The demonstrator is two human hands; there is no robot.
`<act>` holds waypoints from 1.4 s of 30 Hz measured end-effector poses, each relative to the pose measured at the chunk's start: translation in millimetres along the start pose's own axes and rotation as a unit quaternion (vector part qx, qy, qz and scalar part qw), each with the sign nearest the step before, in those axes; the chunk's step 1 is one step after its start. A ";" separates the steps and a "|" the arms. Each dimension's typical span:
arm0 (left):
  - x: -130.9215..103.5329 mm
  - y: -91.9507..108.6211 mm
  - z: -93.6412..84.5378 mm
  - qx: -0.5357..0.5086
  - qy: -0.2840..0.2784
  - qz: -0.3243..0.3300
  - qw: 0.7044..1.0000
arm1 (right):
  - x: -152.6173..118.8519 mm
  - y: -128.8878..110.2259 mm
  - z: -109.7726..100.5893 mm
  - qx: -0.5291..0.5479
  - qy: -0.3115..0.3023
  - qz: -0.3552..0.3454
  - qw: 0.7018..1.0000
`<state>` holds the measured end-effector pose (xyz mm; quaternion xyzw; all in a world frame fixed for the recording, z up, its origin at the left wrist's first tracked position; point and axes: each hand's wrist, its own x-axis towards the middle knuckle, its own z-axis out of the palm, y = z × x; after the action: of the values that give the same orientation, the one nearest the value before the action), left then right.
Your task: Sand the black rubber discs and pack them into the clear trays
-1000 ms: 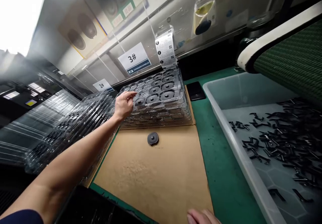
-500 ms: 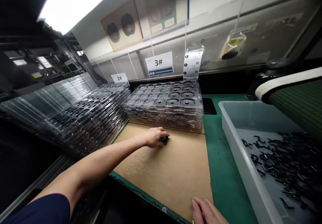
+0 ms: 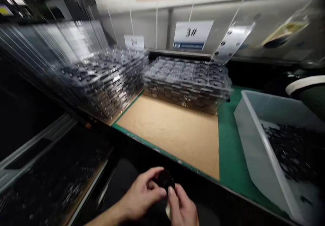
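Lifting the disc (image 3: 165,179) off the board (image 3: 172,128) into a two-handed grip

Half a second ago the left hand (image 3: 142,188) was on the disc as it lay on the board, with the right hand (image 3: 184,205) apart at the near corner. Now the hands have come together on this side of the bench (image 3: 230,151), and the disc is between them. The left thumb and fingers pinch it from the left; the right thumb and fingers are closed on its near right edge. Beneath the right thumb shows a pale piece (image 3: 168,210), too blurred to identify.

The board lies beyond the grip, with the trays (image 3: 182,94) at its far edge. Well to the right of the grip stands the tub (image 3: 250,144) of black parts (image 3: 294,155).

The work appears to have passed from picking up to handling: both hands now seem committed to the disc, which is away from the trays.
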<state>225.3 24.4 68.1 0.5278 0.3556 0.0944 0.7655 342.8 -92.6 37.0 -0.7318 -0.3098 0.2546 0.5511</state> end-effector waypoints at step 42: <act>-62.9 16.7 -40.1 -0.202 0.089 0.068 0.973 | -12.9 -99.9 5.9 -0.114 -0.100 -0.163 0.975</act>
<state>157.5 28.5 103.1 0.3751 0.3592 0.2629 0.8131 312.6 -78.2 132.3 -0.7005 -0.5055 0.1956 0.4642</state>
